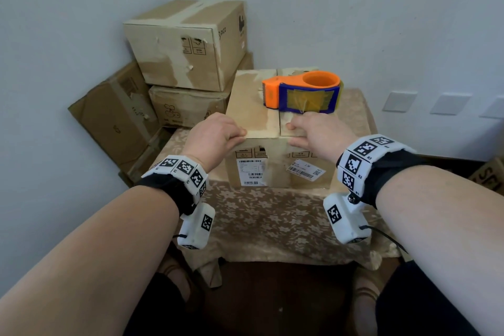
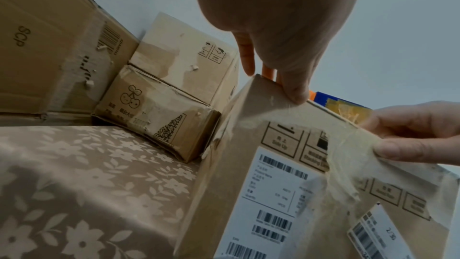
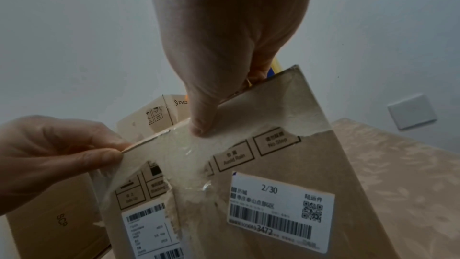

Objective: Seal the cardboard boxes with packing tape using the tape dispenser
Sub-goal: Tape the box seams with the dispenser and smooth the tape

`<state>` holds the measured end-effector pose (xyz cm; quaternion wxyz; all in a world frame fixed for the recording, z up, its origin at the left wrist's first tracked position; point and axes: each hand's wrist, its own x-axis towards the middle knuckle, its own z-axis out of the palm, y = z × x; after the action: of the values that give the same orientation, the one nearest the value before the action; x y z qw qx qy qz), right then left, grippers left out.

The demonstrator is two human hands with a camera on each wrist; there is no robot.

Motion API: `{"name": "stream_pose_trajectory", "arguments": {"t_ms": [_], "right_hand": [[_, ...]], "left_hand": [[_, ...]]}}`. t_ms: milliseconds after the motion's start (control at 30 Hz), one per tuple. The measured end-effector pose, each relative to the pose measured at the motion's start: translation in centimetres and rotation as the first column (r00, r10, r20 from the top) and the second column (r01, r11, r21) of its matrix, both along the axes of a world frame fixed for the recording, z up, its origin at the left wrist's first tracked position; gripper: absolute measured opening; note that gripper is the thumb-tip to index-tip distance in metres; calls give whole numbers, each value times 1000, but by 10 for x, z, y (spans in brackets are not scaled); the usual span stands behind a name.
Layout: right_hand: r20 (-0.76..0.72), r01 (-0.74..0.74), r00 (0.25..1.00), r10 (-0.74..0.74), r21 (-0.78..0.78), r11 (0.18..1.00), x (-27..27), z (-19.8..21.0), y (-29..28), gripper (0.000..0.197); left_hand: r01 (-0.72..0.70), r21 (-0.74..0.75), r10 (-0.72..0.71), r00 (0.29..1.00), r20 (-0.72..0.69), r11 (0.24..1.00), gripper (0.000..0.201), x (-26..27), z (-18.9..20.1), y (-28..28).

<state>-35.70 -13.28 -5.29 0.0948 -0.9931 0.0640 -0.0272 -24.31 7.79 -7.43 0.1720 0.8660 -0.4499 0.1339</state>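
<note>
Tape dispenser just beyond fingers.

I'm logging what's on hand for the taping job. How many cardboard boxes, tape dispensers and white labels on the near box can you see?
Cardboard boxes: 4, one on the table, one top of the stack, one below it, one leaning by the wall.
Tape dispensers: 1.
White labels on the near box: 2.
Total: 7.

A beige floral-patterned cloth covers the tabletop at centre frame, white wall plates sit at right on the pale wall.
</note>
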Motion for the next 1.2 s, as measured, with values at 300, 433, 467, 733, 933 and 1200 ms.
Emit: {"name": "stream_pose_trajectory", "arguments": {"t_ms": [300, 433, 467, 733, 933, 1200], "right_hand": [[-6, 17, 1000, -17, -30, 999, -1, -1, 3, 35], [0, 18, 1000, -18, -45, 999, -1, -1, 5, 34], [-2, 21, 1000, -21, -52, 998, -1, -1, 5, 34], [11, 18, 1000, -17, -105, 994, -2, -3, 6, 33], [32, 8, 999, -5, -100, 995, -3, -5, 7, 31], [55, -9, 998, 14, -94, 996, -4, -8, 4, 30]], "left_hand": [[-59, 61, 49, 988, 148, 996, 18, 8, -1, 22], [-147, 111, 135, 985, 106, 983, 27, 2, 4, 24], [-185, 135, 173, 980, 98, 973, 31, 0, 4, 23], [-411, 184, 427, 903, -55, 893, 39, -17, -5, 17], [-438, 116, 453, 875, -174, 891, 32, -20, -7, 14], [-444, 149, 468, 853, -232, 883, 26, -24, -29, 13]]}}
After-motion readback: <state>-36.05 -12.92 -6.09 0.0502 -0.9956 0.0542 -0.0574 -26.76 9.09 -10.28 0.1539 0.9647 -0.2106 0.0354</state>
